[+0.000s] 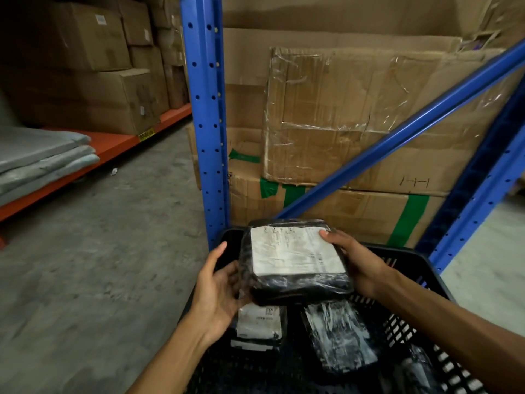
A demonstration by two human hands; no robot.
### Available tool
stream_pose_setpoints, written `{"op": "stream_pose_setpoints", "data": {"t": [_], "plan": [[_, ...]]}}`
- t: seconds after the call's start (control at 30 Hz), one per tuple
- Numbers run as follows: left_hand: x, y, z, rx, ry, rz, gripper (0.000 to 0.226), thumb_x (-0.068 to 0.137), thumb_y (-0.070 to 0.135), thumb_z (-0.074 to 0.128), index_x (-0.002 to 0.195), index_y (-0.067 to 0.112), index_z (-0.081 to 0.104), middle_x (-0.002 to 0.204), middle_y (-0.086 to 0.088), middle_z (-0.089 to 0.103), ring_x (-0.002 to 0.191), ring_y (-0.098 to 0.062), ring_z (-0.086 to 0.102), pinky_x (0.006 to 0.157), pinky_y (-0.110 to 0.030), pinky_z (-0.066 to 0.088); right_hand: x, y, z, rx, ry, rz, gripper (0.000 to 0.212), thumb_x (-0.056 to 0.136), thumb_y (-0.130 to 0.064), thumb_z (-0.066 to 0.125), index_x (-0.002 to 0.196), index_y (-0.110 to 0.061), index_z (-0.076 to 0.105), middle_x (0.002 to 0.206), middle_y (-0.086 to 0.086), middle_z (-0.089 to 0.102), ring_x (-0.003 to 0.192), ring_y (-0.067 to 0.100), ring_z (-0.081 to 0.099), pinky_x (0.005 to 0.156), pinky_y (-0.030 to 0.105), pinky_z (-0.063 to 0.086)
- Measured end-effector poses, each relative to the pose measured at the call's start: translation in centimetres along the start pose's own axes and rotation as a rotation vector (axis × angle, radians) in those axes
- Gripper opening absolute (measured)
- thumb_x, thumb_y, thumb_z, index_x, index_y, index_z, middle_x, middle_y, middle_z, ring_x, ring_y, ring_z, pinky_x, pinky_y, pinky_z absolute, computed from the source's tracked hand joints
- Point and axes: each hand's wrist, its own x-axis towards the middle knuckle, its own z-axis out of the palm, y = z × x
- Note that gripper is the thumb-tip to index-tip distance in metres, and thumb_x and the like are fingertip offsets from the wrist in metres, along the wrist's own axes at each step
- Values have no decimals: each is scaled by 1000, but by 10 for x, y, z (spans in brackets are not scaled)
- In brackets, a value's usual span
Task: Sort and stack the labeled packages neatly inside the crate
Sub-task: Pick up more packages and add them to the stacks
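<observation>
Hands both had a grip on one black labeled package (pixel 295 265): right hand (pixel 358 265) clamped its edge, left hand (pixel 218 288) cupped underneath, above the crate (pixel 412 322).

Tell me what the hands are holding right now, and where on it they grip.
A black wrapped package with a white label, held above the crate. The right hand grips its right edge, thumb on the label; the left hand supports its left side.
</observation>
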Motion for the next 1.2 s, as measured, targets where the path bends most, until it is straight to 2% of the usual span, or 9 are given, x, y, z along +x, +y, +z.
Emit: {"op": "stream_pose_setpoints", "data": {"t": [0.13,0.3,0.37,0.5,0.57,0.67,0.8,1.03,1.2], "plan": [[-4,4,5,198,-43,-93,88,67,76,59,122,8,72,117,-18,72,95,-35,69,84,-44,52,-4,-14,-4,-127,-107,27,76,75,-25,78,143,-28,45,134,9,62,114,31,66,97,46,52],[-11,-5,10,781,-165,-113,46,68,57,79,90,16,82,93,-4,79,94,-26,71,94,-35,52,3,-7,20,-158,-173,4,48,89,-19,67,134,-25,54,104,1,74,77,17,65,65,28,51],[-10,-21,12,954,-174,-46,31,65,49,86,73,20,77,70,2,68,74,-15,62,75,-28,44,4,4,33,-343,-205,-38,48,91,-18,66,134,-29,48,100,5,79,72,16,71,55,22,50],[11,-42,19,1081,-189,102,25,74,30,85,59,22,67,50,6,56,47,-1,48,52,-20,35,3,41,39,-744,-137,-55,33,96,-21,57,126,-8,61,100,7,79,84,19,70,67,26,50],[16,-54,20,1209,-230,77,24,75,28,84,62,24,65,54,5,59,51,-4,53,54,-19,41,3,47,29,-902,-52,-25,39,99,-32,51,121,-3,65,91,7,76,87,20,67,77,36,55],[21,-77,14,1394,-215,98,24,78,27,82,64,28,62,60,5,61,62,-11,58,61,-24,44,-9,48,4,-1127,-138,363,58,97,-56,39,117,-12,71,101,5,69,81,19,60,75,36,55],[33,-79,4,1526,-176,135,23,77,26,82,66,27,62,75,-2,69,73,-20,68,65,-26,50,-21,65,-25,-970,-384,524,53,74,-31,65,124,-16,64,106,3,65,89,17,61,76,29,53],[34,-79,-7,1602,-169,67,14,82,23,78,87,16,67,77,5,64,74,-12,61,64,-22,45,-14,103,-25,-1573,-555,143,68,64,-14,87,124,-21,56,108,-8,63,101,15,59,87,25,48],[28,-75,-6,1539,-197,-20,54,85,57,62,123,20,57,112,-2,64,103,-21,61,85,-33,50,5,91,-32,-1321,-473,69,40,68,-19,85,98,-33,62,101,-6,70,98,16,67,86,29,55]]}}
